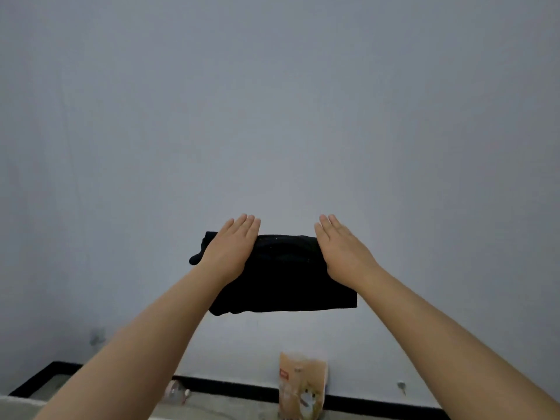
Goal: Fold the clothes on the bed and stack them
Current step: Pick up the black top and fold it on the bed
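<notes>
both hands flat, fingers straight, nothing gripped. left hand (231,248) on left end of black garment (281,277), right hand (341,251) on right end, palms pressing. garment looks folded to small rectangle, lying on pale grey bed (272,116), centre frame. my read: pressing to flatten creases + keep fold from springing. bit of fabric sticks out left, prob needs tucking. no stack in view.

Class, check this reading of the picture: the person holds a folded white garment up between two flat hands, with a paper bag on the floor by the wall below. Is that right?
Not quite: the garment is black, not white, as the head view shows. The rest holds: it is folded, held up between the flat left hand and right hand, and a paper bag stands on the floor by the wall below.
</notes>
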